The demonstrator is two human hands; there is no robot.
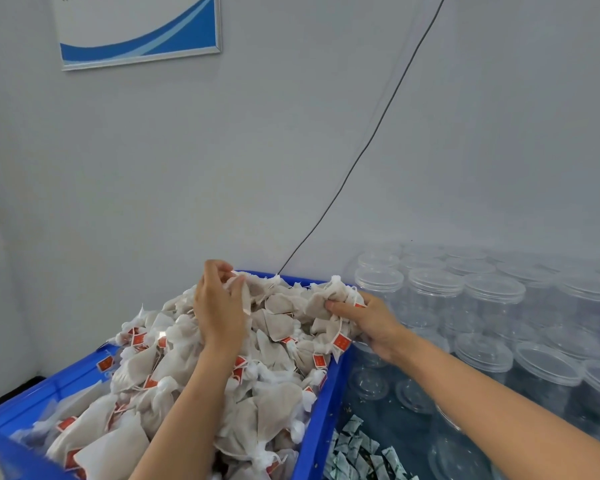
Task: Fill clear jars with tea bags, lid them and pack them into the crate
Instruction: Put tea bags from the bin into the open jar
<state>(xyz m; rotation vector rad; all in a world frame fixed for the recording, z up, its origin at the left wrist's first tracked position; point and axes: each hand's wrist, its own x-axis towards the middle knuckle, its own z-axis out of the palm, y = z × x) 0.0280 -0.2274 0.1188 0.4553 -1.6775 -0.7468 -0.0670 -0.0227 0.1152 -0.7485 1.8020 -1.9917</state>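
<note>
Grabbing tea bags from the blue bin, jars waiting on your right.

Risk: strings and red tags tangle, so extra bags could drag out w/ the clump and drop over the rim. Your left hand pinches one bag at the far edge; right hand grips a bunch, fingers curled round it.

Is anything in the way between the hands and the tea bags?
No. Both hands are already in the heap of tea bags in the blue crate. The left hand pinches a bag at the top, and the right hand grips a bunch near the crate's right edge.
</note>
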